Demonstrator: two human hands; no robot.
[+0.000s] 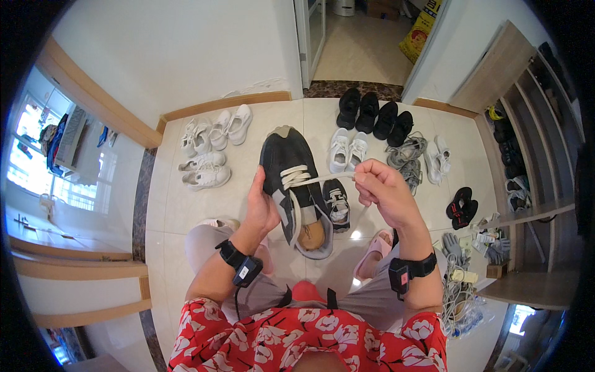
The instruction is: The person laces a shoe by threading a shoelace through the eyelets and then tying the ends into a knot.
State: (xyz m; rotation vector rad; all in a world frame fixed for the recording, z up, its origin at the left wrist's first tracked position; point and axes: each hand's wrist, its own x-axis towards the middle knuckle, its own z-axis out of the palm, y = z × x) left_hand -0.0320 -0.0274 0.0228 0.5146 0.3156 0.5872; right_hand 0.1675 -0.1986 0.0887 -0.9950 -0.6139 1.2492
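A black sneaker (287, 151) with a grey lining and tan insole is held up in front of me, toe pointing away. My left hand (263, 204) grips it by its left side. Between the thumb and fingers of my right hand (382, 189) is one end of the cream shoelace (325, 178), pulled out taut to the right from the eyelets. The other lace end hangs down along the shoe's opening. A second black sneaker (337, 204) stands on the floor just beyond, partly hidden by the held one.
White shoes (204, 169) stand in pairs at the left. Black shoes (369, 111) line up before the doorway, with a white pair (348, 149) nearer. Grey sneakers (406, 153) and black slippers (462, 208) lie to the right. An open shoe cabinet (534, 139) and tangled cables (458, 300) flank my right side.
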